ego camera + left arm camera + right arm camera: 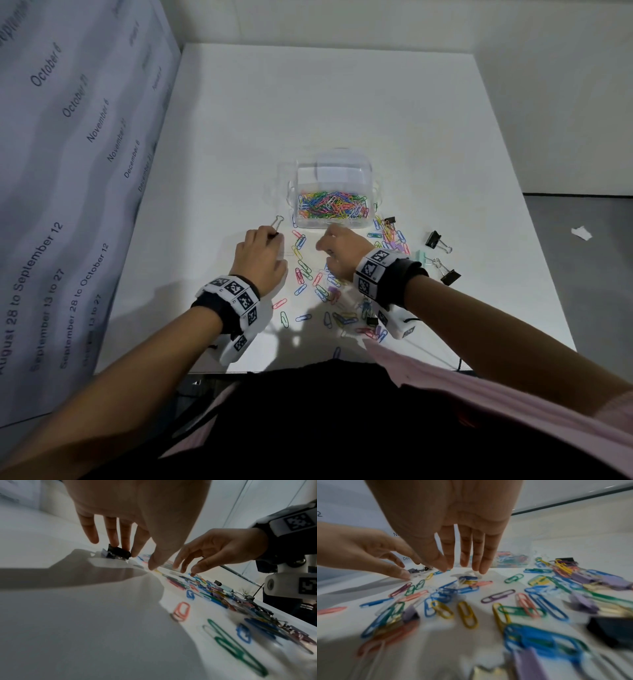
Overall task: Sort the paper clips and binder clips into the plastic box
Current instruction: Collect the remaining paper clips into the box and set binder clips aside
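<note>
Paper clips [310, 277] and binder clips lie loose on the white table [342, 102], more paper clips already in the clear plastic box [332, 192]

Coloured paper clips fill the near half of the box, which sits mid-table just beyond both hands; its far half holds no clips. Other paper clips are scattered in front of the box and to its right. The left hand [262, 255] is down on the table left of the box, its fingertips [126, 545] touching a black binder clip [118, 553] whose wire handle [277, 221] points away; whether they actually pinch it I cannot tell. The right hand [342, 248] hovers just before the box, fingers loosely extended downward over the scattered clips, holding nothing. Two black binder clips [433, 239] [450, 277] lie further right, apart from the pile
</note>
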The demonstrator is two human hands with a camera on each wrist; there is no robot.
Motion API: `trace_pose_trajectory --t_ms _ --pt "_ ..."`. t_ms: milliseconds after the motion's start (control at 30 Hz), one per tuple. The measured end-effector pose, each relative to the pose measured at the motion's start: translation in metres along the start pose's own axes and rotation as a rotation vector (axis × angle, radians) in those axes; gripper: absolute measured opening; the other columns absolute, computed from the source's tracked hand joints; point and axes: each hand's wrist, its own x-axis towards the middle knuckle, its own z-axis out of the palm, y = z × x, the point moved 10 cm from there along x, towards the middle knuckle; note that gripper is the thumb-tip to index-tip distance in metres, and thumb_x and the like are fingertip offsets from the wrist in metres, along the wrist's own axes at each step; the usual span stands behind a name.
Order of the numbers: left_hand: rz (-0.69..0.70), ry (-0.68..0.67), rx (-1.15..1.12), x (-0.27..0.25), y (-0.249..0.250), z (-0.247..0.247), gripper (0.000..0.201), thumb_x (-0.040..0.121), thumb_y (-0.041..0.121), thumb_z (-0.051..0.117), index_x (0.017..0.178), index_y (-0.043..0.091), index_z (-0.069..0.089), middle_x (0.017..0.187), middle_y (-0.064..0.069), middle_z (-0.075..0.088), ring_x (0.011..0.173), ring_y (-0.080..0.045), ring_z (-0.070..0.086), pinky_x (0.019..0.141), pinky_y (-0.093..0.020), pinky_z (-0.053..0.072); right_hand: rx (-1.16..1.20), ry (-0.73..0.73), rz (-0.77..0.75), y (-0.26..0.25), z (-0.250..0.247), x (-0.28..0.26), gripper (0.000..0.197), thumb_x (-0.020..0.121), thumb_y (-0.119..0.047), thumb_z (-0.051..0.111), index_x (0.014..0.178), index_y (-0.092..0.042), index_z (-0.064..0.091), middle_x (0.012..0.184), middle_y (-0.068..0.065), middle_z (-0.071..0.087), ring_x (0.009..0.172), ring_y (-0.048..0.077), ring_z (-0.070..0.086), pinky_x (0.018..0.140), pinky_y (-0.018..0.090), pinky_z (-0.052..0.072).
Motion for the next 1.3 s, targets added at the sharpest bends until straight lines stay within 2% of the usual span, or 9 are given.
trace_pose_trajectory --t_ms 100,233,367,533,667,800,1000,1167,1300 --pt "-0.025 0.014 -0.021 0.002 -0.005 -0.008 0.035 0.080 0.022 0.057 0.111 0.009 0.055 0.126 -0.011 0.044 0.115 -0.033 0.038 0.090 -0.043 0.038 -0.016 0.053 -0.020 -0.012 -0.008 0.007 0.045 0.084 -0.005 0.050 0.129 -0.011 0.048 0.132 0.011 0.040 0.119 0.028 0.046 0.093 0.041 0.047" --pt "0.022 -0.014 0.007 0.017 0.008 -0.013 0.044 0.083 0.024 0.055 0.125 0.011 0.047 0.137 -0.009 0.038 0.124 -0.031 0.034 0.097 -0.044 0.035 -0.026 0.179 0.081 -0.004 -0.032 0.008 0.050 0.088 -0.012 0.050 0.135 -0.013 0.033 0.133 0.012 0.040 0.104 0.033 0.056 0.080 0.041 0.051" --pt "0.046 -0.089 0.034 0.029 0.018 -0.005 0.047 0.084 0.024 0.053 0.128 0.013 0.042 0.140 -0.006 0.036 0.129 -0.029 0.029 0.101 -0.045 0.031 -0.057 0.175 0.207 0.029 -0.048 0.008 0.024 0.093 -0.017 0.042 0.116 -0.013 0.047 0.110 0.015 0.063 0.093 0.033 0.061 0.074 0.035 0.047" --pt "0.170 -0.094 0.145 0.018 0.033 0.010 0.049 0.090 0.027 0.043 0.138 0.017 0.034 0.145 -0.002 0.034 0.134 -0.026 0.027 0.104 -0.046 0.026 0.019 0.208 0.312 0.055 -0.067 0.008 0.017 0.091 -0.014 0.041 0.097 -0.010 0.057 0.097 0.017 0.066 0.086 0.035 0.061 0.072 0.035 0.048" --pt "0.277 -0.116 0.085 0.003 0.048 0.024 0.047 0.094 0.026 0.037 0.140 0.019 0.034 0.149 0.000 0.032 0.137 -0.023 0.027 0.108 -0.045 0.022 0.097 0.216 0.265 0.049 -0.066 0.008 0.020 0.092 -0.013 0.042 0.107 -0.009 0.055 0.097 0.017 0.066 0.088 0.035 0.061 0.074 0.034 0.047" --pt "0.332 -0.093 -0.070 -0.004 0.052 0.017 0.046 0.087 0.023 0.038 0.130 0.012 0.051 0.135 -0.010 0.051 0.126 -0.031 0.044 0.105 -0.044 0.035 0.124 0.187 0.146 0.025 -0.048 0.012 0.036 0.088 -0.005 0.044 0.123 -0.013 0.045 0.109 0.016 0.061 0.098 0.032 0.059 0.077 0.032 0.044" --pt "0.075 -0.084 -0.196 0.002 0.007 0.006 0.049 0.081 0.017 0.063 0.127 0.009 0.048 0.118 -0.016 0.044 0.111 -0.031 0.043 0.096 -0.034 0.037 -0.017 0.062 0.035 -0.003 -0.001 0.008 0.072 0.082 0.000 0.043 0.145 -0.021 0.018 0.139 0.014 0.040 0.120 0.034 0.041 0.098 0.048 0.042" --pt "0.051 -0.145 -0.167 0.005 0.014 0.016 0.051 0.086 0.015 0.058 0.134 0.005 0.043 0.125 -0.016 0.041 0.116 -0.029 0.042 0.100 -0.030 0.035 -0.207 -0.001 -0.053 -0.004 0.026 -0.008 0.062 0.084 -0.006 0.054 0.141 -0.019 0.033 0.150 0.010 0.030 0.132 0.033 0.032 0.101 0.048 0.041" --pt "0.107 -0.165 -0.218 0.007 0.041 0.022 0.046 0.087 0.004 0.051 0.133 0.007 0.047 0.122 -0.016 0.044 0.116 -0.028 0.044 0.097 -0.027 0.034 -0.137 0.044 -0.192 -0.004 0.029 -0.022 0.043 0.068 0.009 0.067 0.109 -0.001 0.065 0.111 0.027 0.064 0.093 0.045 0.062 0.077 0.052 0.055"
